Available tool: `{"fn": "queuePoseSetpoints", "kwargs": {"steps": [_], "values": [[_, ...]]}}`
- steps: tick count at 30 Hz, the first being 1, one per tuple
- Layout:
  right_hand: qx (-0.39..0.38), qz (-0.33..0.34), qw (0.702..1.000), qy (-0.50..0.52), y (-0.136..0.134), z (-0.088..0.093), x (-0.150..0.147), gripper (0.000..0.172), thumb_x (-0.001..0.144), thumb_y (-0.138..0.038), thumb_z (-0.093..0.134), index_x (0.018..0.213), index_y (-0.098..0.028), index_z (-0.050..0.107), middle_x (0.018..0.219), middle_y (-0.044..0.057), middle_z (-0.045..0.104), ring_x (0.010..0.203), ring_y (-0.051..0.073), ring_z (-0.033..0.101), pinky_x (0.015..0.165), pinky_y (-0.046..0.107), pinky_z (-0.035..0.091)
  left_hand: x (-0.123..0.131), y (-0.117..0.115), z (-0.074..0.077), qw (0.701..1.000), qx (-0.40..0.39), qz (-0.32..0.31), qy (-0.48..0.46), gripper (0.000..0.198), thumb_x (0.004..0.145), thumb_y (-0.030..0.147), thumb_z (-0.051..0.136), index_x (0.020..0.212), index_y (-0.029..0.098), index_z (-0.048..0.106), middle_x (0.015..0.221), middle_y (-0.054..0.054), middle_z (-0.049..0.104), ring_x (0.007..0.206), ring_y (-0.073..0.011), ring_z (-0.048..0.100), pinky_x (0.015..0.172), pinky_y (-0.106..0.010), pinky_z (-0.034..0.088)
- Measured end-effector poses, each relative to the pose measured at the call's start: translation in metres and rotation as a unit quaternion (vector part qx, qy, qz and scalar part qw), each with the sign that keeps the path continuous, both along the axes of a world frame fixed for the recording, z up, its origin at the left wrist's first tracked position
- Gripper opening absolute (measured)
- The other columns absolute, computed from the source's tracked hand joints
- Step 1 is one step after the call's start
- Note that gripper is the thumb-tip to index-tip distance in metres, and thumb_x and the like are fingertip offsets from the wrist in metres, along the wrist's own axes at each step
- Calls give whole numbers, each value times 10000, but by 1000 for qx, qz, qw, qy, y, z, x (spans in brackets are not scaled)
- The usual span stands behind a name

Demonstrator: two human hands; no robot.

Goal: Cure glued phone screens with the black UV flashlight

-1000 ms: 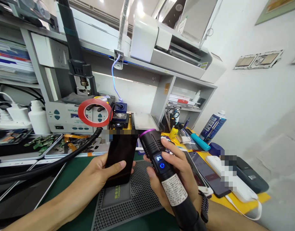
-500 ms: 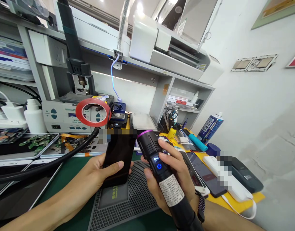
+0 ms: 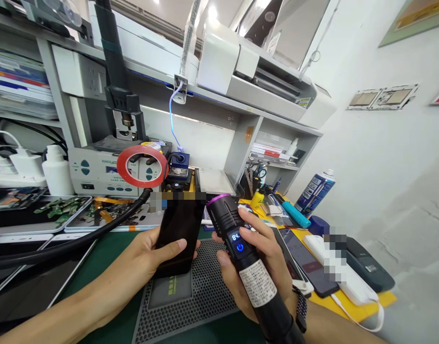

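My left hand (image 3: 158, 251) is closed on a black phone (image 3: 179, 234), its thumb lying across the dark screen. Wrapped round a black flashlight (image 3: 241, 253) is my right hand (image 3: 264, 258). The flashlight has a purple ring at its head, a lit blue display and power symbol, and a white printed label. Its head points up and left, close to the phone's right edge. Both things are held above a grey perforated mat (image 3: 205, 286).
A thick black hose (image 3: 97, 239) crosses the left side, by trays of circuit boards (image 3: 61, 210). Red tape (image 3: 123, 167) stands before a grey soldering station (image 3: 93, 167). At right are a spray can (image 3: 314, 193), a phone (image 3: 309, 263) and a white power strip (image 3: 341, 272).
The whole view has shifted slightly, with the surroundings appearing a little further right. Both hands keep their hold on the phone and flashlight.
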State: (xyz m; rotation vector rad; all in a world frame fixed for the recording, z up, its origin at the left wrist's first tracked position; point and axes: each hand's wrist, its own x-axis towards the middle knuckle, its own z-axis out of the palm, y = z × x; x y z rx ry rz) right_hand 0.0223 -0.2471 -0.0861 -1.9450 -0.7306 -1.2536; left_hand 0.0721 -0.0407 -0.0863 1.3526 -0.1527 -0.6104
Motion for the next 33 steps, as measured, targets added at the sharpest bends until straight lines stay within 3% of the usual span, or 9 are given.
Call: {"fn": "queuePoseSetpoints", "kwargs": {"steps": [22, 27, 33], "values": [[-3, 7, 1000, 1, -1, 0, -2, 521, 765, -21, 692, 1239, -145, 514, 1358, 170, 504, 1246, 297, 576, 992, 497, 582, 0, 1, -4, 1000, -13, -9, -5, 371, 832, 489, 712, 1063, 198, 702, 1094, -97, 742, 1108, -318, 665, 991, -430, 494], [-20, 6, 1000, -6, -3, 0, -3, 496, 773, -39, 693, 1223, -145, 513, 1352, 169, 510, 1248, 294, 578, 1001, 475, 582, -2, -1, -6, 1000, -18, 22, -10, 380, 842, 465, 710, 1098, 184, 701, 1110, -106, 743, 1104, -311, 675, 1005, -429, 483], [-26, -1, 1000, 2, -3, 1, -3, 482, 782, -46, 688, 1214, -155, 504, 1359, 164, 500, 1268, 301, 565, 1003, 470, 580, 1, 0, -5, 999, -30, -2, -15, 389, 846, 455, 711, 1113, 173, 692, 1123, -112, 739, 1109, -307, 673, 992, -425, 493]]}}
